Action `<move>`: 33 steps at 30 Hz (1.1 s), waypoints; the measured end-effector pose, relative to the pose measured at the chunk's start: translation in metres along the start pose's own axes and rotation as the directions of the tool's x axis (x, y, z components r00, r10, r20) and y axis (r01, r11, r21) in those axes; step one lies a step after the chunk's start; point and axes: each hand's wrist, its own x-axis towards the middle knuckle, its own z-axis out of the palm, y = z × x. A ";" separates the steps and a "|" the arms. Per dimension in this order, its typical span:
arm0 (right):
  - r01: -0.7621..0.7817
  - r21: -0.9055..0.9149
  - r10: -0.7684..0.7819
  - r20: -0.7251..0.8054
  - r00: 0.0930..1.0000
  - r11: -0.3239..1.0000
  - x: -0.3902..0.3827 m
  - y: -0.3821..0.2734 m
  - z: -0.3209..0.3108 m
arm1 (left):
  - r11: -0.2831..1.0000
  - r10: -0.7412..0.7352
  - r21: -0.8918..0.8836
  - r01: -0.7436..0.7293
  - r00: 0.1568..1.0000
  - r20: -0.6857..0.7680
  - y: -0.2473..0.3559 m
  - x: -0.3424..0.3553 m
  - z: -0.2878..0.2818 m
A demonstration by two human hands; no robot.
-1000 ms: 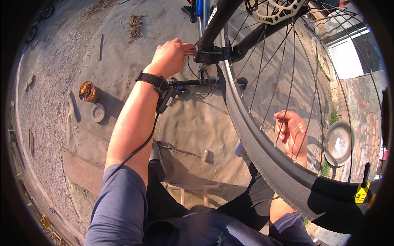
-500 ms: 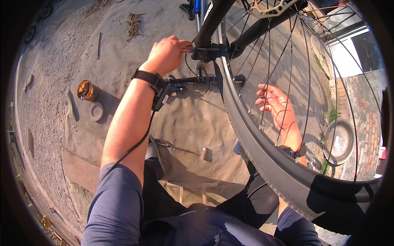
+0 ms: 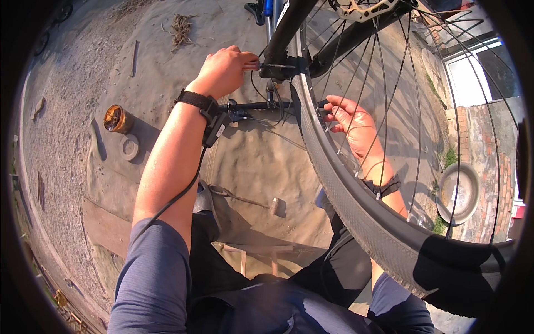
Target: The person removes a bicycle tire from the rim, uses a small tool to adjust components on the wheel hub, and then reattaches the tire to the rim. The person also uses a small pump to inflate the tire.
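Observation:
A bicycle's front wheel, with a black tyre (image 3: 334, 172) and thin dark spokes, fills the right side, its fork (image 3: 289, 33) coming down from the top. My left hand (image 3: 225, 72) is closed at the left side of the fork crown (image 3: 278, 69); whatever its fingertips hold is hidden. Behind the spokes my right hand (image 3: 356, 128) has its fingers partly bent and apart, near the rim and the right end of the handlebar (image 3: 261, 106). Whether it touches either I cannot tell. Thin cables loop between the crown and the handlebar.
A hammer (image 3: 272, 206) lies on the ground sheet between my legs, near a low wooden stool (image 3: 258, 249). To the left stand a rusty tin (image 3: 117, 119) and a round disc (image 3: 129, 147). A metal basin (image 3: 459, 193) sits at right beside brick paving (image 3: 486, 167).
My right hand has moved left and slightly up, towards the rim and the handlebar end. The wheel's spokes have turned a little. My left hand stays at the crown.

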 end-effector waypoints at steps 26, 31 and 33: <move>-0.096 -0.025 0.097 0.038 0.995 0.995 -0.043 -0.020 0.019 | 0.750 -0.603 0.041 0.661 0.656 0.454 -0.145 -0.330 0.031; -0.071 -0.067 0.074 0.043 0.996 0.995 -0.055 -0.018 0.014 | 0.500 -0.819 0.033 0.865 0.460 0.342 -0.125 -0.436 0.098; -0.059 -0.085 0.063 0.043 0.997 0.995 -0.058 -0.016 0.012 | 0.393 -0.869 0.033 0.919 0.359 0.341 -0.117 -0.460 0.113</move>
